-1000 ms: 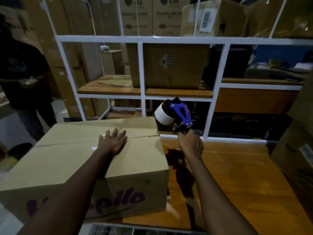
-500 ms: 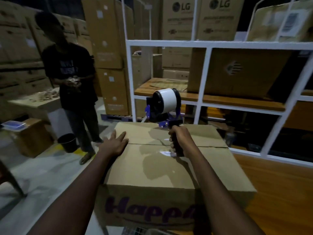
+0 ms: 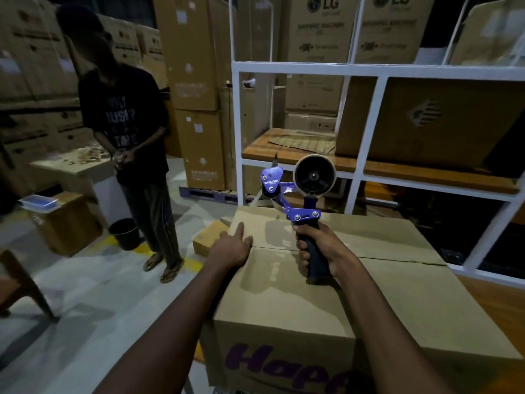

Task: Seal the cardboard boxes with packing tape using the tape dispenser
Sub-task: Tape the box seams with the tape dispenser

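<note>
The box (image 3: pixel 284 297) runs off the bottom edge, which cuts its purple print after "Hap". The right hand (image 3: pixel 322 248) hides most of the dispenser (image 3: pixel 301 213) handle and part of the box's seam. Left of the box, whatever the bystander (image 3: pixel 125 115) holds is too small and dim to tell.

You are standing in a warehouse or a stockroom. Tall stacks of brown cartons (image 3: pixel 196 81) rise on all sides, and LG cartons (image 3: pixel 315 29) at the back carry the words "washing machine". A white metal rack (image 3: pixel 366 68) with wooden shelf boards (image 3: pixel 284 155) holds a large carton (image 3: pixel 426 120). A pallet (image 3: pixel 207 191) lies on the grey concrete floor (image 3: pixel 85 294), which has a yellow painted line (image 3: pixel 142 247). Another person (image 3: pixel 127 115) stands near the stacks.
</note>
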The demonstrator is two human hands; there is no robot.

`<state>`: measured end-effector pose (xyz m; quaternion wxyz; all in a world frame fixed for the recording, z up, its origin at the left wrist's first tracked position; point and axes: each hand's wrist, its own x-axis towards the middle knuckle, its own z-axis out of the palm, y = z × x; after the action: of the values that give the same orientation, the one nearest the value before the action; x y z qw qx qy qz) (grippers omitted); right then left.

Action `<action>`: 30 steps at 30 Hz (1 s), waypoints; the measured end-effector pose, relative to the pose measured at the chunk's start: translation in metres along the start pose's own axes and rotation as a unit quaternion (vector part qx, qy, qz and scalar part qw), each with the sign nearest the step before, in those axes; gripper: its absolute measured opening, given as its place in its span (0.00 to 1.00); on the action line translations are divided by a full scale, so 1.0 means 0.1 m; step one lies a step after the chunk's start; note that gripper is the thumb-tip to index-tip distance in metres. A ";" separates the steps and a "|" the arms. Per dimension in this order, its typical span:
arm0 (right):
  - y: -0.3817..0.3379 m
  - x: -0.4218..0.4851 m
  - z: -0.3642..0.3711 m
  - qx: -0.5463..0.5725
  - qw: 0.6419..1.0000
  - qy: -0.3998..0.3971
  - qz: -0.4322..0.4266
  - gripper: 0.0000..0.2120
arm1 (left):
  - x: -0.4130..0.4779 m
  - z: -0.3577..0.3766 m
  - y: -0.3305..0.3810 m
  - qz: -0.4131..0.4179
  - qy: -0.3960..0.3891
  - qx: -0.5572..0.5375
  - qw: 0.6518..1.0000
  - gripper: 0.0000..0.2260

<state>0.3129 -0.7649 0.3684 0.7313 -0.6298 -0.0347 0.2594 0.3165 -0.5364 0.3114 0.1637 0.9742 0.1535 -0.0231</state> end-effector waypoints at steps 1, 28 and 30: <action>-0.02 -0.02 -0.06 -0.006 1.000 0.000 -0.008 0.12 | -0.01 0.04 0.10 0.008 -0.003 0.003 1.000 0.28; -0.14 -0.65 -1.60 -0.021 0.999 0.018 -0.021 0.09 | -0.70 0.35 1.60 0.124 0.289 -0.339 0.887 0.09; -0.15 -0.66 -1.61 -0.026 0.999 0.023 -0.022 0.10 | -0.72 0.25 1.63 0.101 0.242 -0.372 0.890 0.14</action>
<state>0.3217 -0.9396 0.3679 0.7211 -0.6533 -0.0382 0.2274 0.2985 -0.7120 0.3454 0.4738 0.8274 0.0861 0.2888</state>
